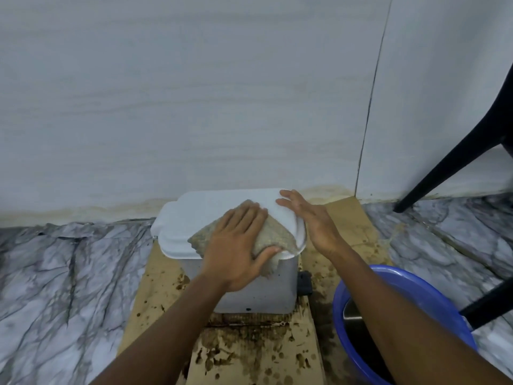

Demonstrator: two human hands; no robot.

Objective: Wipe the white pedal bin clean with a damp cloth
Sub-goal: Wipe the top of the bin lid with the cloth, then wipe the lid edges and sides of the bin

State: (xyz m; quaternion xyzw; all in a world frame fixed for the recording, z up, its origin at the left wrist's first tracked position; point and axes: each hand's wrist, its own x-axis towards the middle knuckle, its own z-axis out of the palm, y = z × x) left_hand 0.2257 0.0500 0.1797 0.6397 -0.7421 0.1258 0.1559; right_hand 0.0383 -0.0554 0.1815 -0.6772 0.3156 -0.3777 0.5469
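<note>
The white pedal bin (258, 290) stands on stained cardboard against the wall, its lid (194, 212) closed and its black pedal (304, 283) at the right side. A grey-brown cloth (280, 237) lies on the lid and droops over its front edge. My left hand (238, 245) lies flat on the cloth, fingers straight, thumb pressing the cloth at the lid's front rim. My right hand (308, 218) rests with straight fingers against the lid's right edge.
A blue basin (410, 290) holding dark water stands at the right, under my right forearm. Black chair legs (455, 165) rise at the far right. Wet brown-spotted cardboard (249, 348) covers the marble floor under the bin. The wall stands directly behind.
</note>
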